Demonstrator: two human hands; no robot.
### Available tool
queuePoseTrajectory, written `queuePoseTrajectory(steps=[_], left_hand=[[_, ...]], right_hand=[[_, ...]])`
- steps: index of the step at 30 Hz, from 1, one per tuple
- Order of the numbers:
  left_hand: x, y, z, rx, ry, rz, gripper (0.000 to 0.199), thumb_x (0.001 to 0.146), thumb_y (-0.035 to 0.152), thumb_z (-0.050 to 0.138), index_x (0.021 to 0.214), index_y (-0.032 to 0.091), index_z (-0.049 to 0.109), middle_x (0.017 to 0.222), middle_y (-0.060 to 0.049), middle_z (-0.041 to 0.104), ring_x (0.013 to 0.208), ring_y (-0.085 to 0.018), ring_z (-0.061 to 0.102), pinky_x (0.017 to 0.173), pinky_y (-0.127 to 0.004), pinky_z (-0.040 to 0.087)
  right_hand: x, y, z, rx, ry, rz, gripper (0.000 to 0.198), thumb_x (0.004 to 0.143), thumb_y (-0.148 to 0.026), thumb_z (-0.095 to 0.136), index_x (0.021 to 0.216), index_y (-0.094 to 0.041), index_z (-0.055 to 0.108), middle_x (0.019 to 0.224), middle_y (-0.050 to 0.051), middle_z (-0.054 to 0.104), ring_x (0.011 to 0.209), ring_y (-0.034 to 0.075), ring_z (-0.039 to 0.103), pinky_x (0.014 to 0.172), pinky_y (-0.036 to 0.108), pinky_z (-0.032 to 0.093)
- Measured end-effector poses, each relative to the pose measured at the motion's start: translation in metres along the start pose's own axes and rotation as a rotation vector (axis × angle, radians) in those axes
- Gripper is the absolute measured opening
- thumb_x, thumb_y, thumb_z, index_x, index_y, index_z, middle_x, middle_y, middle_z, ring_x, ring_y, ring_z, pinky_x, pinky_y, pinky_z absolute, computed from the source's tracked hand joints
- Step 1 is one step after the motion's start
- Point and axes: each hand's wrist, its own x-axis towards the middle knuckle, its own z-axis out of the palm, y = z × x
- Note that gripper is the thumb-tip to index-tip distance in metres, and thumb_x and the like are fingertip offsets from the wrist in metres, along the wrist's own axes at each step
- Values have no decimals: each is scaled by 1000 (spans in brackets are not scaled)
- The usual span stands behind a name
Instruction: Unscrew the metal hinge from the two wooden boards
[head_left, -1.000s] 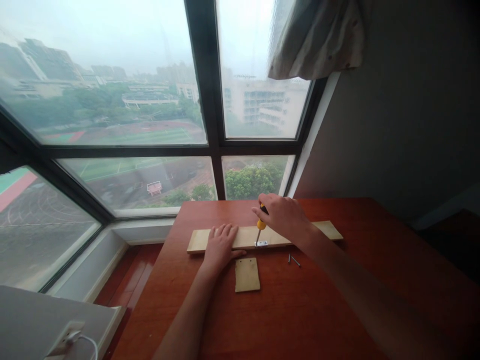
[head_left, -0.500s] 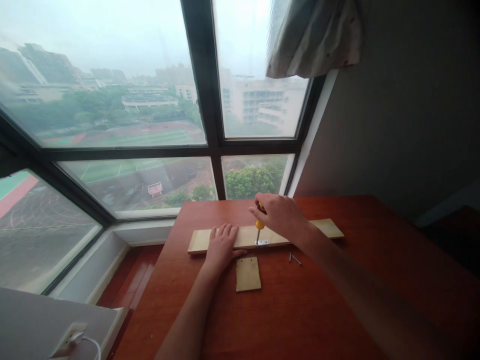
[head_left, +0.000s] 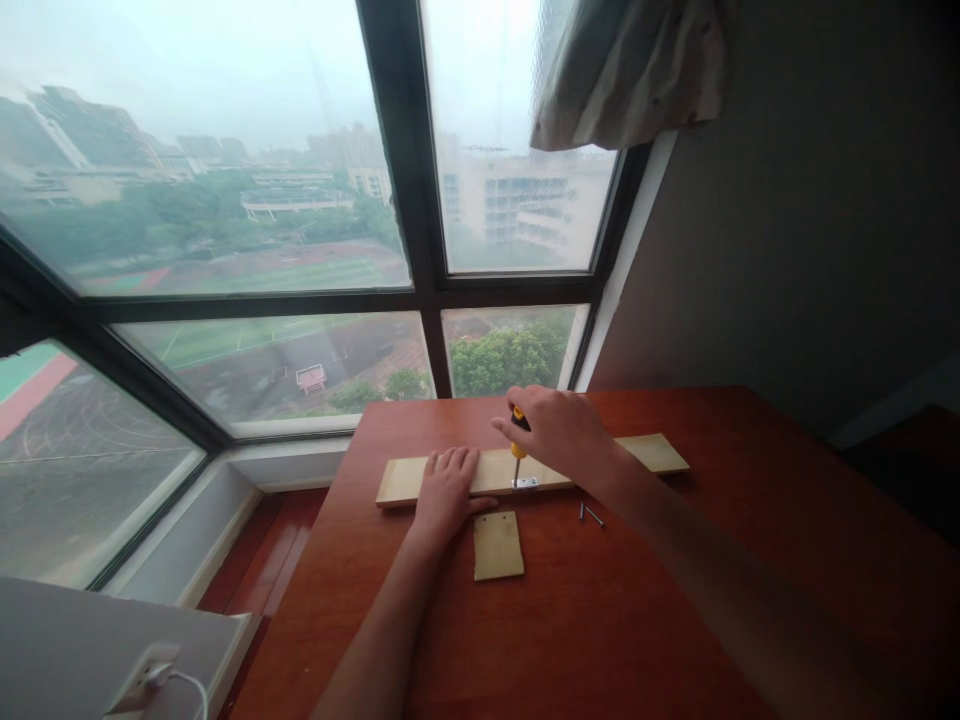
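Observation:
A long pale wooden board (head_left: 491,472) lies across the table. My left hand (head_left: 448,492) rests on it left of the middle, fingers spread flat over the top and thumb along the near edge. My right hand (head_left: 561,425) is closed around the yellow and black handle of a screwdriver (head_left: 519,440), held nearly upright. Its tip meets the left end of a small silver metal bracket (head_left: 527,484) at the board's near edge. Whether a screw sits under the tip is too small to tell.
A small wooden piece (head_left: 498,546) with two holes lies nearer me. Two screws or nails (head_left: 591,515) lie to its right. The reddish-brown table (head_left: 600,620) meets a large window (head_left: 510,350) at the back; a plugged-in charger (head_left: 157,677) is at lower left.
The screwdriver handle leans very slightly further left, with my right hand's fingers shifted a little around it. My left hand stays pressed on the board.

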Motion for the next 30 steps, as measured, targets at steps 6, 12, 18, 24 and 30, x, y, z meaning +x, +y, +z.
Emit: queuePoseTrajectory(steps=[6,12,18,24,30], left_hand=[[2,2,0,11,-5,30,62,79,56,60,128,22,48,120,-13,56,114,-29,50,104,-45,29],[1,1,4,21,10,43,64,79,53,62,132,21,45,131,-15,52,123,-31,44,107,-45,27],[1,2,2,21,6,50,66,75,54,65,130,21,46,125,-13,55,117,-31,48,105,-45,30],[1,0,1,-1,23,49,64,78,59,59,129,22,47,122,-12,57,113,-29,50,102,-43,32],[3,-1,1,-19,27,45,63,79,61,57,127,22,48,121,-12,58,113,-29,50,101,-42,33]], right_hand=[[-2,2,3,77,15,-15,26,87,-28,48,112,-22,55,97,5,69,78,19,63,64,28,38],[-6,4,1,171,20,-112,24,85,-29,51,108,-22,56,104,5,67,93,20,61,75,28,42],[-5,3,1,84,3,-34,25,92,-35,43,103,-22,61,95,5,69,83,21,65,71,30,43],[-8,7,2,264,9,-131,45,77,-20,53,122,-22,53,114,5,66,103,20,60,83,29,44],[-6,4,-1,69,21,-3,33,91,-46,44,109,-24,60,98,5,70,81,22,65,66,30,43]])
